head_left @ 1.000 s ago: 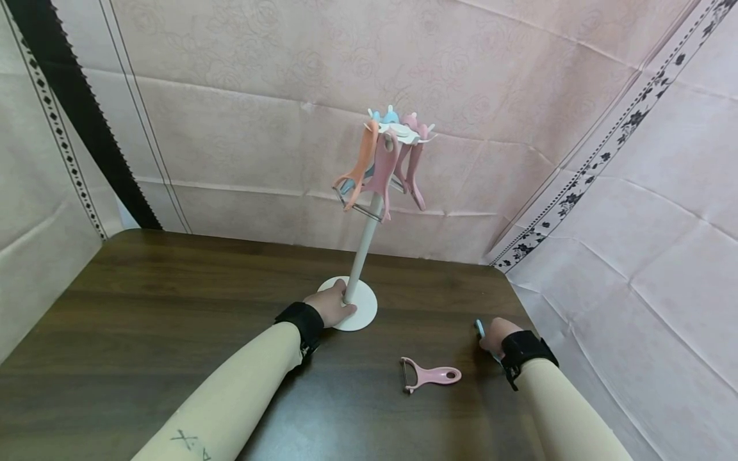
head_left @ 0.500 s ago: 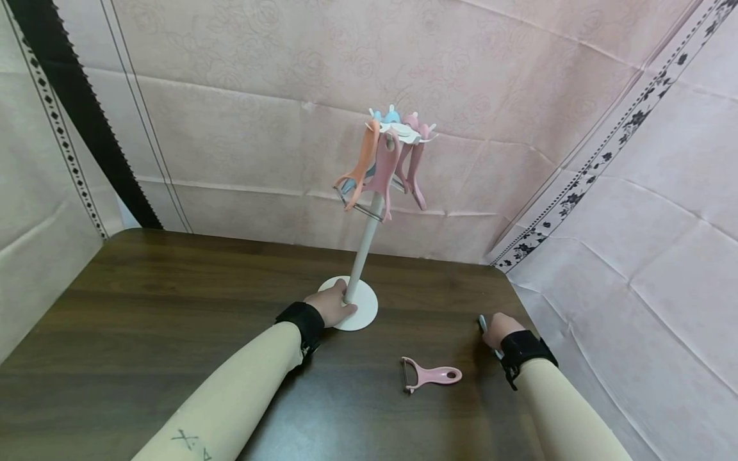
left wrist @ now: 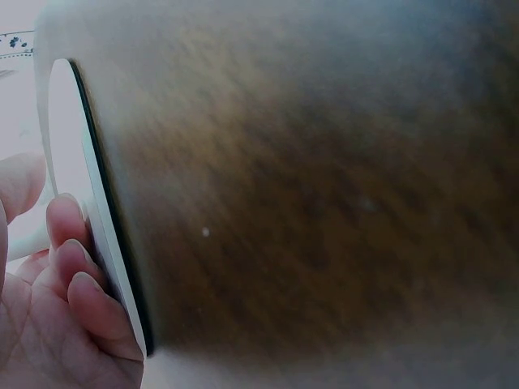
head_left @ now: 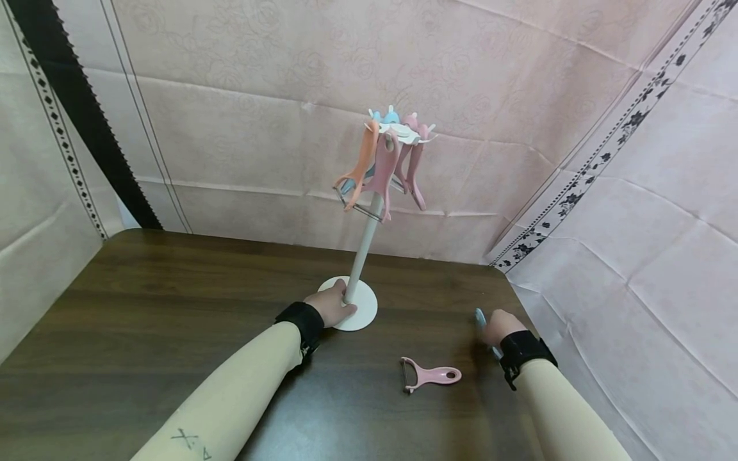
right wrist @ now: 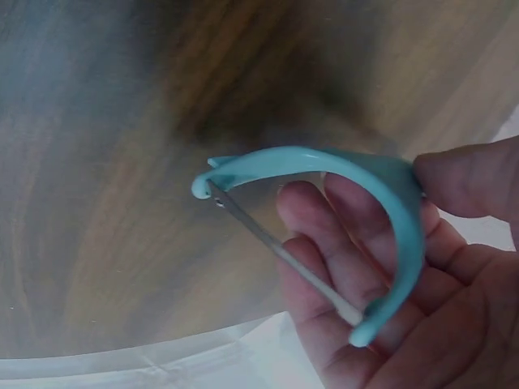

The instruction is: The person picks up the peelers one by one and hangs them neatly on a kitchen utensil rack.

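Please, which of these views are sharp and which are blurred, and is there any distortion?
Head view: sharp, wide-angle, the table edges bowed; the white stand and pink peeler are clear. Left wrist view: wood grain smeared, the left hand soft at the stand's base. Right wrist view: the teal peeler fairly sharp in the right hand, the table blurred.

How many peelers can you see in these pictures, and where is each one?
At least 6: a blue peeler in the right hand, a pink peeler on the table, and about four hanging on the stand; more may be hidden.
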A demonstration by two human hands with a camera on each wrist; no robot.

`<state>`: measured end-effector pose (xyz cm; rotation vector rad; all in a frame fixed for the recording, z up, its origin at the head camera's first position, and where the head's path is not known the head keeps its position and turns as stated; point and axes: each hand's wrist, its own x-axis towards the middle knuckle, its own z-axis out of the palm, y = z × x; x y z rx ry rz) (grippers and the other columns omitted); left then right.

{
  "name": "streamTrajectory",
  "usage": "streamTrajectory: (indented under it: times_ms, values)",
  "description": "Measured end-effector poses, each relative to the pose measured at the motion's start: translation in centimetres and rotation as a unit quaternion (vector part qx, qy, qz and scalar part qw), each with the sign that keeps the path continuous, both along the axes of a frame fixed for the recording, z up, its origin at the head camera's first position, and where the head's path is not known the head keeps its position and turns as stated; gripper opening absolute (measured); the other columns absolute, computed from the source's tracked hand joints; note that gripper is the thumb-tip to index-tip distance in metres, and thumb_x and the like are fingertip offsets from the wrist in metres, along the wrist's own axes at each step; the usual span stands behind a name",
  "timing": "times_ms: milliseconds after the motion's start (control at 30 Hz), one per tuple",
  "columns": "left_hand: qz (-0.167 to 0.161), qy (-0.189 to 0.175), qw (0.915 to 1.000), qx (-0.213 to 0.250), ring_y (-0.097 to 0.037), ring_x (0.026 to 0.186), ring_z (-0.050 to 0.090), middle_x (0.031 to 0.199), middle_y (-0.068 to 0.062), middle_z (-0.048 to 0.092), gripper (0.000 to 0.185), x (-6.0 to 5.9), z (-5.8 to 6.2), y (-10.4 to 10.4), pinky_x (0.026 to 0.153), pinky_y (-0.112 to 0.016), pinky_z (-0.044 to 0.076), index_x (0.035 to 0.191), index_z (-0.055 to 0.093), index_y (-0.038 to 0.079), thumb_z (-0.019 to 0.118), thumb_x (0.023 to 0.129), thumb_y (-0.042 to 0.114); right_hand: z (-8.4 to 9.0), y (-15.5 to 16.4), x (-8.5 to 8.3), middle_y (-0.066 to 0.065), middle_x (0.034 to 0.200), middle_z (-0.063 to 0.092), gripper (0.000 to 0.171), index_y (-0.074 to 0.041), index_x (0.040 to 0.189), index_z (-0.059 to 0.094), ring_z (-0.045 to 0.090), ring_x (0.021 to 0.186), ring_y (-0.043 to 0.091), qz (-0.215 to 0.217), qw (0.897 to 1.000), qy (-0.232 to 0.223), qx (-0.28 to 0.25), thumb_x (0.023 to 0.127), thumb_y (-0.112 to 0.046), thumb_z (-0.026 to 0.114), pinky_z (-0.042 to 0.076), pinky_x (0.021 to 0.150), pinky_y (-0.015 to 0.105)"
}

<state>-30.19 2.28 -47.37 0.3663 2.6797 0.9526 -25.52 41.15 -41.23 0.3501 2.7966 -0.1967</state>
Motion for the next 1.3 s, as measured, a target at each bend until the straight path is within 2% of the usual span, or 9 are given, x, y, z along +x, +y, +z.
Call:
streamTrajectory:
  times_ms: [100, 200, 333, 433, 600, 767, 1067, 1200, 1300]
  values:
    - [-0.001, 0.001, 1.0000, 0.000, -0.020, 0.083, 0.058, 0.115, -0.009, 0.063, 0.046, 0.0, 0.1, 0.0, 0.072, -0.036, 0.043, 0.122, 0.044, 0.008, 0.064, 0.093, 0.039, 0.6, -0.5, -0.1, 0.011, 0.071, 0.058, 0.019, 0.000, 0.075, 0.060, 0.056, 0.063, 0.025, 0.011, 1.000, 0.021, -0.014, 0.088, -0.010, 0.052, 0.046, 0.056, 0.036]
    - [0.000, 0.002, 1.0000, -0.002, -0.020, 0.083, 0.058, 0.115, -0.009, 0.063, 0.046, 0.1, 0.2, -0.1, 0.072, -0.037, 0.043, 0.122, 0.044, 0.008, 0.064, 0.093, 0.039, 1.4, -1.3, -0.3, 0.011, 0.072, 0.057, 0.019, 0.000, 0.078, 0.058, 0.055, 0.063, 0.025, 0.036, 0.997, 0.067, -0.011, 0.090, -0.012, 0.049, 0.045, 0.057, 0.038]
    - [0.000, 0.002, 1.0000, -0.003, -0.020, 0.085, 0.059, 0.116, -0.008, 0.063, 0.046, 0.2, 0.3, -0.1, 0.073, -0.037, 0.043, 0.122, 0.045, 0.008, 0.064, 0.093, 0.039, 2.8, -2.7, -0.4, 0.011, 0.074, 0.056, 0.015, 0.000, 0.088, 0.052, 0.054, 0.064, 0.025, 0.071, 0.987, 0.146, -0.009, 0.091, -0.014, 0.049, 0.043, 0.057, 0.041]
    - [0.001, 0.002, 1.0000, 0.000, -0.020, 0.086, 0.059, 0.117, -0.008, 0.062, 0.046, 0.2, 0.3, -0.1, 0.074, -0.038, 0.043, 0.122, 0.045, 0.008, 0.064, 0.093, 0.039, 4.5, -4.0, -0.6, 0.012, 0.075, 0.056, 0.013, 0.001, 0.093, 0.049, 0.053, 0.061, 0.025, 0.084, 0.977, 0.195, -0.037, 0.091, -0.011, 0.047, 0.042, 0.054, 0.039]
    - [0.001, 0.005, 1.0000, 0.002, -0.020, 0.087, 0.059, 0.117, -0.008, 0.062, 0.047, 0.0, 0.1, -0.1, 0.075, -0.038, 0.044, 0.122, 0.045, 0.007, 0.064, 0.093, 0.039, 7.4, -6.0, -0.9, 0.012, 0.075, 0.055, 0.011, 0.000, 0.093, 0.047, 0.052, 0.060, 0.025, 0.091, 0.953, 0.279, -0.073, 0.096, -0.011, 0.046, 0.040, 0.052, 0.036]
    - [0.000, 0.003, 1.0000, 0.003, -0.020, 0.087, 0.059, 0.116, -0.009, 0.062, 0.047, 0.1, 0.2, -0.1, 0.076, -0.039, 0.044, 0.122, 0.045, 0.007, 0.064, 0.093, 0.038, 9.6, -7.6, -0.7, 0.014, 0.082, 0.054, 0.014, 0.000, 0.097, 0.048, 0.052, 0.069, 0.028, 0.087, 0.924, 0.357, -0.105, 0.099, -0.013, 0.050, 0.040, 0.060, 0.038]
    - [-0.004, 0.009, 1.0000, 0.003, -0.019, 0.091, 0.060, 0.117, -0.009, 0.062, 0.046, 0.3, 0.3, -0.1, 0.078, -0.039, 0.045, 0.123, 0.045, 0.007, 0.063, 0.094, 0.038, 12.5, -10.1, -0.3, 0.014, 0.093, 0.054, 0.020, 0.001, 0.104, 0.049, 0.052, 0.084, 0.027, 0.103, 0.887, 0.408, -0.192, 0.100, -0.018, 0.053, 0.042, 0.074, 0.039]
    - [-0.004, 0.009, 1.0000, 0.003, -0.020, 0.091, 0.060, 0.117, -0.009, 0.063, 0.047, 0.2, 0.1, -0.1, 0.079, -0.040, 0.045, 0.124, 0.045, 0.008, 0.063, 0.093, 0.038, 14.5, -11.8, 0.0, 0.013, 0.099, 0.058, 0.023, 0.000, 0.105, 0.052, 0.056, 0.097, 0.024, 0.109, 0.864, 0.437, -0.226, 0.099, -0.021, 0.056, 0.045, 0.084, 0.041]
    - [-0.001, 0.007, 1.0000, 0.003, -0.020, 0.091, 0.060, 0.117, -0.009, 0.063, 0.047, 0.1, 0.1, -0.2, 0.079, -0.040, 0.045, 0.123, 0.045, 0.008, 0.064, 0.093, 0.039, 16.1, -13.3, 0.0, 0.010, 0.100, 0.059, 0.024, -0.001, 0.104, 0.054, 0.058, 0.103, 0.022, 0.116, 0.842, 0.464, -0.248, 0.098, -0.023, 0.058, 0.045, 0.087, 0.041]
